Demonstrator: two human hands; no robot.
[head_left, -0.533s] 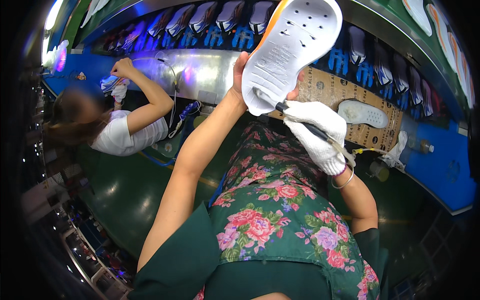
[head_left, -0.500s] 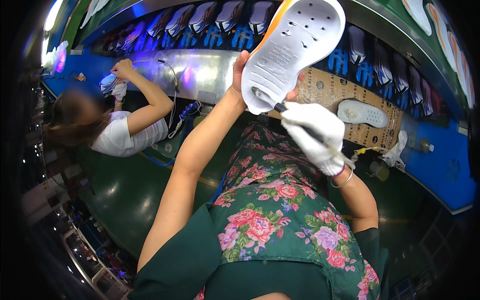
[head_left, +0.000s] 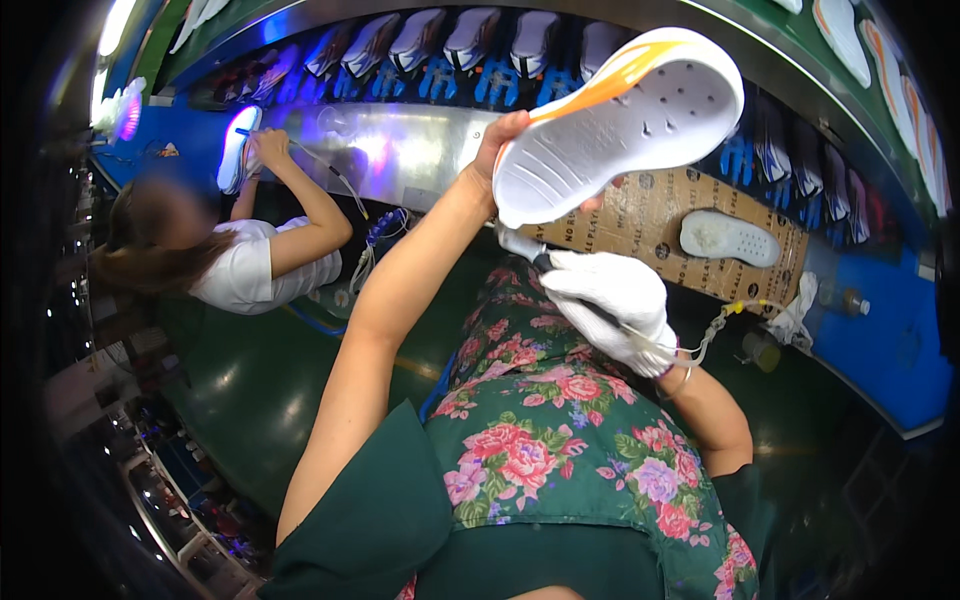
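Note:
My bare left hand (head_left: 492, 150) grips a white shoe sole (head_left: 585, 155) with an orange side band, its fingers wrapped round behind it. The sole is tilted, with its hollow inner face, pierced by several small holes, toward me and its heel end low. In a white knitted glove, my right hand (head_left: 608, 300) is closed round a brush (head_left: 524, 246) with a dark collar and a clear tube (head_left: 700, 350) trailing from it. The brush head lies just below the heel end; whether it touches the heel I cannot tell.
A cardboard sheet (head_left: 655, 210) on the bench bears another pale sole (head_left: 728, 240). Several dark shoe uppers (head_left: 472, 40) stand along the rack ahead. On the left a co-worker (head_left: 265, 240) in white holds a sole (head_left: 239, 150). A crumpled white cloth (head_left: 797, 305) and a bottle (head_left: 845, 298) are at right.
The sole has turned and shifted right, showing more of its orange side. My right hand has drawn the brush out of the heel hollow, down and left. The co-worker's sole now stands upright.

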